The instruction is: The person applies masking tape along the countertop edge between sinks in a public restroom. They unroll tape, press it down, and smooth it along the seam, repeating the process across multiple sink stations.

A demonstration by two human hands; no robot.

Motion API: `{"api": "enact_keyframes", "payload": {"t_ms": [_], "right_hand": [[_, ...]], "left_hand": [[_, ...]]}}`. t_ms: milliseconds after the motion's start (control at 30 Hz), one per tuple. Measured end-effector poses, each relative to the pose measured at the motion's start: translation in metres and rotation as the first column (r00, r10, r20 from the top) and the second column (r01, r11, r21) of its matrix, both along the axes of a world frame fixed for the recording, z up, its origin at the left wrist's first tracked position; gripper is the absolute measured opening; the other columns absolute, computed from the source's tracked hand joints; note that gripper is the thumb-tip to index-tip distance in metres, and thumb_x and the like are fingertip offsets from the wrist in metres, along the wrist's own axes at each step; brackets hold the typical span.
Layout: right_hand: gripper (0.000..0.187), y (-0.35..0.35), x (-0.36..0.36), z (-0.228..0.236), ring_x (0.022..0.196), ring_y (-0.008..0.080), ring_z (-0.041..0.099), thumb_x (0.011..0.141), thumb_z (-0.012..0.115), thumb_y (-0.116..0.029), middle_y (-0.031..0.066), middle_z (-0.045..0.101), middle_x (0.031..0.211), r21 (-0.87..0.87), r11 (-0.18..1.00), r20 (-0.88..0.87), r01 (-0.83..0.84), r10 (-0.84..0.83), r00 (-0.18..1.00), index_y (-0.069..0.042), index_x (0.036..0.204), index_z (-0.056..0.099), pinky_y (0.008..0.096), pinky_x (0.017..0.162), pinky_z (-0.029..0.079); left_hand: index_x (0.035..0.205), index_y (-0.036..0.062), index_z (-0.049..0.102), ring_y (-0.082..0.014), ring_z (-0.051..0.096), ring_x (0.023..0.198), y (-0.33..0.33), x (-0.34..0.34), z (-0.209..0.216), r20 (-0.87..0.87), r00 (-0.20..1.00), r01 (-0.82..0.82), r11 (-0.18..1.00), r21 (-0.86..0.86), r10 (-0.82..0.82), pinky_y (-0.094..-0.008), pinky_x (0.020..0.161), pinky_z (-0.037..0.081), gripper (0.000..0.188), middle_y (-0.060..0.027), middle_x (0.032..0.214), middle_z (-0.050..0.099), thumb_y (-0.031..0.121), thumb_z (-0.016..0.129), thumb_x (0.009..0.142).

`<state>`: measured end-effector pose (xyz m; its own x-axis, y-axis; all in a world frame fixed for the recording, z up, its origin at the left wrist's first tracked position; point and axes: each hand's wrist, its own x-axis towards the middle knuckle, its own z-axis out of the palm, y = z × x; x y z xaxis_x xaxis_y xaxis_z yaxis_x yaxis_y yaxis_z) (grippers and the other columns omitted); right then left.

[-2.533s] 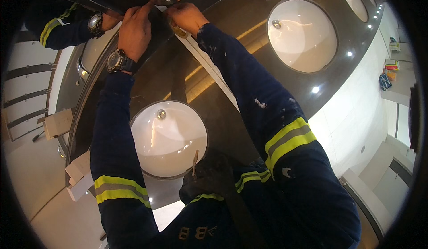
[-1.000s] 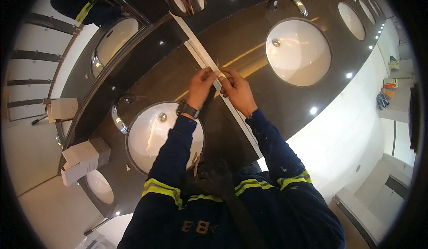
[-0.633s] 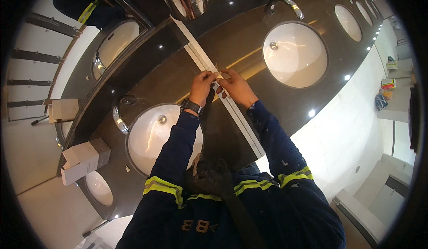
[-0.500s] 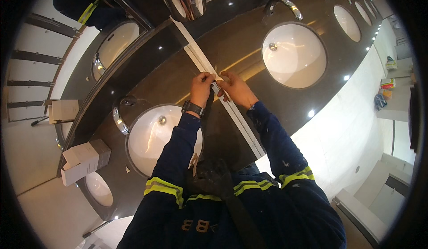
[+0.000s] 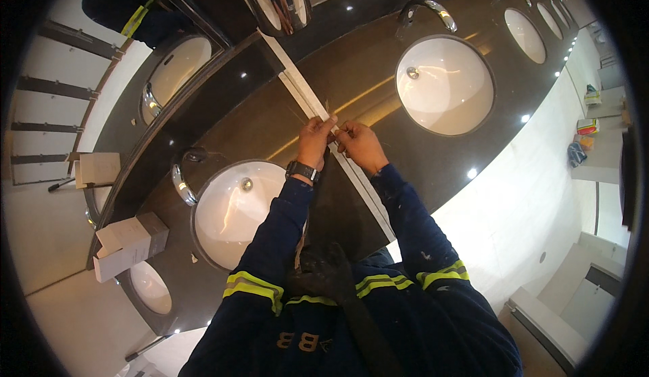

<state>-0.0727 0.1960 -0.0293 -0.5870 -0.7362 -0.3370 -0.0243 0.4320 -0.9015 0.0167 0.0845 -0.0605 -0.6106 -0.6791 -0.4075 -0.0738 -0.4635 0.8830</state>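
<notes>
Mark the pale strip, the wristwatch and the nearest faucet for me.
pale strip (image 5: 302, 91), head view, bare stretch above the hands.
wristwatch (image 5: 301, 171), head view, black band on left wrist.
faucet (image 5: 180, 181), head view, chrome spout.

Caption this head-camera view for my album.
Both hands, left hand and right hand, pinch a pale strip on a dark countertop.

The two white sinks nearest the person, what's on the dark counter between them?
In the head view, a long pale strip crosses the dark counter between the near sink and the next sink. The left hand and right hand meet on it.
</notes>
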Motion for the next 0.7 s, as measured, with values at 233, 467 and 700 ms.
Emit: {"api": "enact_keyframes", "payload": {"t_ms": [233, 467, 700], "right_hand": [[0.026, -0.003, 0.006, 0.005, 0.067, 0.0221, 0.073, 0.098, 0.062, -0.023, 0.013, 0.075, 0.078, -0.006, 0.997, -0.031, 0.075, -0.075, 0.997, 0.001, 0.101, 0.071, 0.0356, 0.065, 0.055], [0.017, -0.006, 0.024, 0.02, 0.072, 0.0355, 0.07, 0.095, 0.065, -0.025, 0.0151, 0.07, 0.079, 0.131, 0.99, -0.713, -0.053, 0.131, 0.689, -0.01, 0.099, 0.069, 0.0464, 0.065, 0.055], [0.025, 0.003, 0.003, 0.026, 0.078, 0.0382, 0.069, 0.094, 0.066, -0.026, 0.0163, 0.07, 0.085, 0.045, 0.994, -0.776, -0.104, 0.1, 0.623, -0.009, 0.113, 0.068, 0.0497, 0.067, 0.054]], "left_hand": [[0.085, 0.0034, 0.063, -0.0109, 0.061, 0.075, 0.0, 0.006, -0.015, -0.069, 0.996, 0.046, 0.999, -0.019, -0.048, -0.029, 0.071, 0.052, 0.021, -0.0026, 0.082, 0.065, 0.018, 0.072, 0.098], [0.085, 0.0024, 0.063, -0.0101, 0.061, 0.069, -0.006, 0.001, -0.035, 0.03, 1.0, 0.016, 0.975, -0.22, -0.009, -0.0267, 0.067, 0.054, 0.02, -0.0022, 0.077, 0.065, 0.015, 0.073, 0.096], [0.094, 0.0083, 0.064, -0.0146, 0.069, 0.084, -0.012, 0.005, -0.026, -0.021, 1.0, 0.026, 0.98, 0.196, -0.022, -0.0287, 0.076, 0.056, 0.013, -0.0027, 0.091, 0.071, 0.02, 0.068, 0.1]]}}
